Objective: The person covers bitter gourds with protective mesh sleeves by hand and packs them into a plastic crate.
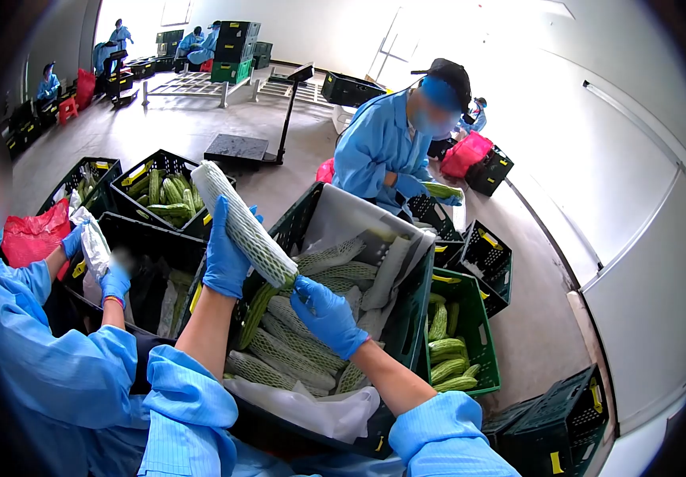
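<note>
A long green gourd in a white foam net sleeve slants across the middle of the view, its bare green end low on the right. My left hand, in a blue glove, is wrapped round its middle from below. My gloved right hand pinches the lower end, where the net's edge lies. Beneath both hands stands a dark green crate lined with white sheeting. Several netted gourds lie in it. A bare ridged gourd rests near its left wall, partly behind my left wrist.
On the left, a co-worker's gloved hands hold white wrapping over a black crate. Across from me another person holds a gourd. A green crate of bare gourds stands right; a platform scale stands behind.
</note>
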`<state>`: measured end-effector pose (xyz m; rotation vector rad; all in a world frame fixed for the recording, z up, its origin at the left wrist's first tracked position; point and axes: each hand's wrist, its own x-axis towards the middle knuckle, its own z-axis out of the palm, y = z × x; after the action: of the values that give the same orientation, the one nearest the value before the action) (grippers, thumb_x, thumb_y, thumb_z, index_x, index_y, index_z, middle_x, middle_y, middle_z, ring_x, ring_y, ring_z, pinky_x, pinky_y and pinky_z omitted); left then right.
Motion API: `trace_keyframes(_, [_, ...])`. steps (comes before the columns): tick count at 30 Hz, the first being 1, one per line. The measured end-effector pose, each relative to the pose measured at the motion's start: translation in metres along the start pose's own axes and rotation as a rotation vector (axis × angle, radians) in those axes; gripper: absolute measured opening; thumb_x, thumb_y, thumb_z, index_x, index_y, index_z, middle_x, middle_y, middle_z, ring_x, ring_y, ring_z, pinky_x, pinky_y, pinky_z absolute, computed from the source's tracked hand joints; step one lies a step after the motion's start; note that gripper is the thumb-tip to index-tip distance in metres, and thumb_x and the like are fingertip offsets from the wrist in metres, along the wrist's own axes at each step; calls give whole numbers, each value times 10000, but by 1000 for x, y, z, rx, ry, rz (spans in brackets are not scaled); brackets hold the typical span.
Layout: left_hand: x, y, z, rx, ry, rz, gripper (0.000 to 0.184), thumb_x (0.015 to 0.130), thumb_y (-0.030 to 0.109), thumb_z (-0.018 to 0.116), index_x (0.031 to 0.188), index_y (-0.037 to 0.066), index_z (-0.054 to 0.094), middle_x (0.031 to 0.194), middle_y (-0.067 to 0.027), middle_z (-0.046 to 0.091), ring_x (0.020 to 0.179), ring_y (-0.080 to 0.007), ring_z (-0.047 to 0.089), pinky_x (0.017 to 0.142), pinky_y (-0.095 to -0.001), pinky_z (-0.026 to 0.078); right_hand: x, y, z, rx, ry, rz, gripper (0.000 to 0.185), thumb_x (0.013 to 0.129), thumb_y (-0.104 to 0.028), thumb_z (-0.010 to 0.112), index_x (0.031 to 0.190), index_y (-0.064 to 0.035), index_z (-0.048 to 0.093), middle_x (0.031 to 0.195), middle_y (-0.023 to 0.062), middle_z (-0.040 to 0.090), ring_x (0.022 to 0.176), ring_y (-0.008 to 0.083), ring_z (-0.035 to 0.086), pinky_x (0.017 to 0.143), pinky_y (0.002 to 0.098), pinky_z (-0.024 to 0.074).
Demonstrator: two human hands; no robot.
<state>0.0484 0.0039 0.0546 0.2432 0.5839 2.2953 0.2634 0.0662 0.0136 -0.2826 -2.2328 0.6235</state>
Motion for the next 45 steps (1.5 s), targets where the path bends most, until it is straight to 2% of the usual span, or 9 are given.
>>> trace_keyframes(9, [-1, 2, -3, -14, -43, 6, 558, 869, 581, 629, 1152, 107, 547, 955, -96, 586, 880, -226, 594, 802, -397, 524, -2, -4, 5, -166, 64, -57, 424, 838, -160, 720, 1222, -74, 560, 1079, 174, 639, 935, 347, 658, 786, 417, 544])
trace_keyframes(10, [-2, 2, -1, 7, -40, 22, 551, 866, 580, 634, 1149, 114, 551, 948, -96, 594, 873, -229, 600, 795, -402, 527, -3, -3, 6, -209, 49, -67, 478, 847, -248, 714, 1254, -72, 537, 1093, 184, 630, 946, 358, 634, 793, 439, 525])
trace_keyframes(24, [-11, -16, 8, 208, -123, -127, 738, 854, 635, 609, 1295, 58, 477, 1105, -159, 572, 1011, -268, 588, 892, -428, 522, -4, -4, 3, -119, -121, 141, 753, 780, -248, 765, 1424, -82, 413, 1130, 180, 629, 949, 339, 655, 778, 416, 542])
trace_keyframes(28, [-10, -11, 10, 161, -94, -81, 767, 860, 688, 547, 1316, 76, 473, 1146, -163, 561, 991, -299, 603, 854, -450, 534, -2, -6, 4, -139, -141, 315, 486, 783, -335, 767, 1184, -120, 594, 829, 98, 696, 686, 306, 675, 604, 404, 535])
trace_keyframes(29, [-9, -9, 10, 167, -52, -79, 771, 857, 719, 512, 1294, 84, 487, 1148, -165, 567, 982, -316, 610, 827, -462, 542, -4, 1, 7, -138, -111, 259, 323, 828, -387, 725, 978, -110, 657, 669, 94, 663, 566, 302, 645, 529, 403, 505])
trace_keyframes(33, [0, -6, 3, 91, -55, -62, 732, 861, 729, 483, 1208, 86, 527, 1096, -168, 597, 929, -324, 630, 796, -482, 559, -4, -1, 7, 164, -263, 456, 253, 933, -259, 661, 920, -7, 680, 738, 58, 668, 585, 73, 588, 538, 273, 490])
trace_keyframes(36, [2, 3, 2, 61, -62, -76, 713, 869, 722, 474, 1194, 91, 539, 1076, -165, 613, 915, -326, 643, 793, -498, 565, 0, -11, -3, 270, -288, 499, 232, 925, -230, 668, 891, -1, 678, 699, 49, 652, 583, 79, 587, 529, 275, 487])
trace_keyframes(39, [5, 16, -2, 69, -75, -30, 711, 882, 714, 455, 1202, 86, 547, 1028, -159, 641, 863, -323, 664, 746, -491, 579, -1, -3, -7, 177, -327, 217, 227, 913, -210, 681, 830, 1, 678, 656, 44, 628, 575, 72, 574, 521, 275, 487])
trace_keyframes(45, [7, 45, -11, 115, -65, 38, 690, 895, 697, 446, 1208, 90, 548, 948, -130, 640, 786, -287, 649, 718, -450, 579, 2, -3, -24, 290, -528, 340, 227, 892, -207, 713, 802, 1, 697, 636, 25, 613, 565, 76, 576, 520, 267, 489])
